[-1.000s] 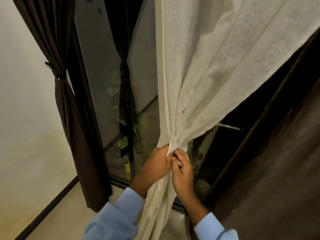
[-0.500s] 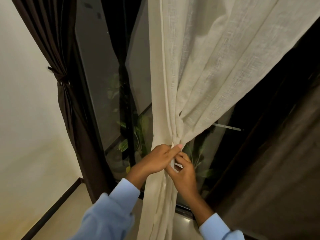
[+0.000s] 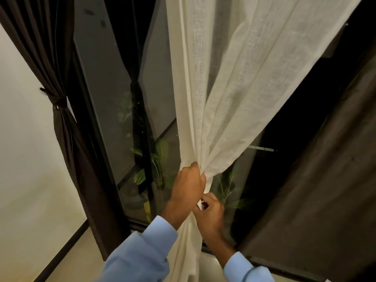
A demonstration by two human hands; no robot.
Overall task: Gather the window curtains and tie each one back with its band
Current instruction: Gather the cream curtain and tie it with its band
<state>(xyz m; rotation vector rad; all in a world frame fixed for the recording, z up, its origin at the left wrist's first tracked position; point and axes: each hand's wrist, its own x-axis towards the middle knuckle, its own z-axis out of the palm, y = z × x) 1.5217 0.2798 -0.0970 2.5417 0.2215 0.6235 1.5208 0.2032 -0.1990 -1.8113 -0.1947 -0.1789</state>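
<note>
Window glass (image 3: 114, 94) is dark, with plants (image 3: 157, 157) showing low behind it.

Cream curtain (image 3: 234, 78) hangs down the middle of the window. It is bunched to a narrow waist low down, and its tail drops between the two blue sleeves to the bottom edge.

Right dark curtain (image 3: 325, 190) hangs along the window's right side.

Left dark curtain (image 3: 67, 159) is at the window's left edge against the wall, already cinched by its dark band (image 3: 59, 100). No change there vs 0.5 s ago.

Left hand (image 3: 188, 186) grips the cream bunch in a full fist, knuckles up. 0.5 s ago its fingers lay stretched across the gather, pointing right; now they are wrapped round it. Roughly the same spot.

Right hand (image 3: 210, 214) sits just under the left, touching it, as before. Thumb and forefinger pinch a short white strip (image 3: 200, 204), other fingers curled.

Can't tell whether the strip is the band end or a curtain fold, or whether it goes round the bunch.
</note>
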